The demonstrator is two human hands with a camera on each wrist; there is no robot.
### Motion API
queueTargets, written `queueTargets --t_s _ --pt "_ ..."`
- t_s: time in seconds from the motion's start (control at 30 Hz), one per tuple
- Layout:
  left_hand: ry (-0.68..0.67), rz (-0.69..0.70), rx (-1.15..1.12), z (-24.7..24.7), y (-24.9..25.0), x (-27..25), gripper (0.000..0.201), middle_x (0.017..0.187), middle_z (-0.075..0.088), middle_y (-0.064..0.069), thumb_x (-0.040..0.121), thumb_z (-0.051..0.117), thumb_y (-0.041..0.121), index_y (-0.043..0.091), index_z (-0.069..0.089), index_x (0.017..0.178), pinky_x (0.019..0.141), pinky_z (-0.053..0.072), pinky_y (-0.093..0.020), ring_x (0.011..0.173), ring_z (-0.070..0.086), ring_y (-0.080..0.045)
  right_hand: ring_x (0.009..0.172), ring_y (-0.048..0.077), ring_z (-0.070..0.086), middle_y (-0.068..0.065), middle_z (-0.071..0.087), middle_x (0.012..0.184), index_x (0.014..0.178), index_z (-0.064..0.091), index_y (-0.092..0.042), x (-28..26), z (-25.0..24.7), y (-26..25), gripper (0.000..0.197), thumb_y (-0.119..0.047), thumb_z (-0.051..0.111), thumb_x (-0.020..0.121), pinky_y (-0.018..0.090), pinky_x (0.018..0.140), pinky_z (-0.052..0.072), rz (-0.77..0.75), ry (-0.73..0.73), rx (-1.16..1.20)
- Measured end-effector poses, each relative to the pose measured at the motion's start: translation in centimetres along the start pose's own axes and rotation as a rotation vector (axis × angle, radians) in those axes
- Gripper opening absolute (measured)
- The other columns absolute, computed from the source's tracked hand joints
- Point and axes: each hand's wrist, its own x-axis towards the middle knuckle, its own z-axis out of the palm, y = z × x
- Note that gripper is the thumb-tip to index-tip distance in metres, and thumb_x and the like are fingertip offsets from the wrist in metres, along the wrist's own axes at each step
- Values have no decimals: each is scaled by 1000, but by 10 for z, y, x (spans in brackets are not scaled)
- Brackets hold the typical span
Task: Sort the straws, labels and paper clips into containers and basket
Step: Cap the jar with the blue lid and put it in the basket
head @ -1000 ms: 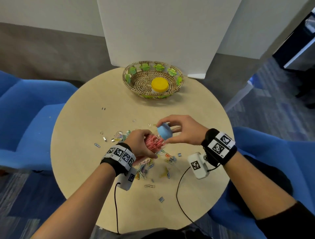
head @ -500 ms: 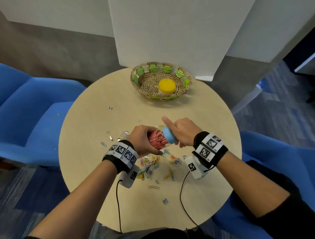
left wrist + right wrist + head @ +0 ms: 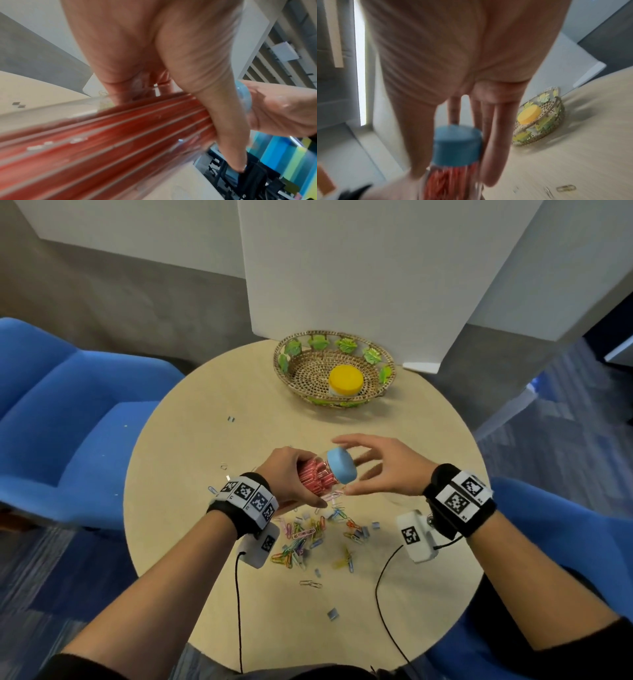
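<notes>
Left hand: my left hand (image 3: 291,477) is wrapped round a clear jar (image 3: 317,479) packed with red straws (image 3: 315,477), holding it tilted above the bench (image 3: 191,474) with its blue cap (image 3: 342,470) toward my other hand.
Right hand: my right hand (image 3: 387,470) is spread loose around the cap, fingers (image 3: 346,441) straight and arched over it; it grasps nothing, and I cannot tell if a fingertip touches the cap.
Done, as I judge it: the straws look sorted, all inside the capped jar. A jar with a yellow lid (image 3: 346,379) already stands in the basket (image 3: 301,361); what it holds is hidden.
Left to do: a heap of coloured paper clips (image 3: 308,537) lies on the bench just below my hands, with small grey bits (image 3: 332,613) scattered round it, perhaps labels, too small to tell. The straw jar is not yet in the basket. So I would put the task somewhere near the middle.
Head view only: the full spread of loose clips, and both hands together.
Left wrist view only: the straws (image 3: 120,142) up close, lying lengthways behind the jar wall, blurred.
Right wrist view only: my straight fingers (image 3: 494,142) beside the cap (image 3: 457,144), and the basket (image 3: 554,119) from the side with the yellow lid (image 3: 529,115) inside.
</notes>
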Motion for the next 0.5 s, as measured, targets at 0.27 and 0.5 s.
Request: queueTargets --t_s 0.27,0.5 --pt "-34 25 11 6 4 3 50 75 67 5 53 98 37 17 68 87 61 43 -18 68 62 -10 74 22 69 8 71 96 110 69 -16 1 1 -10 60 -66 39 94 43 79 57 151 146 -345" --pt "-25 37 -18 8 3 9 50 73 66 7 51 98 41 21 67 86 59 41 -15 67 61 -7 53 28 69 12 72 70 83 72 -4 10 8 0 70 -67 43 92 36 57 60 322 174 -131"
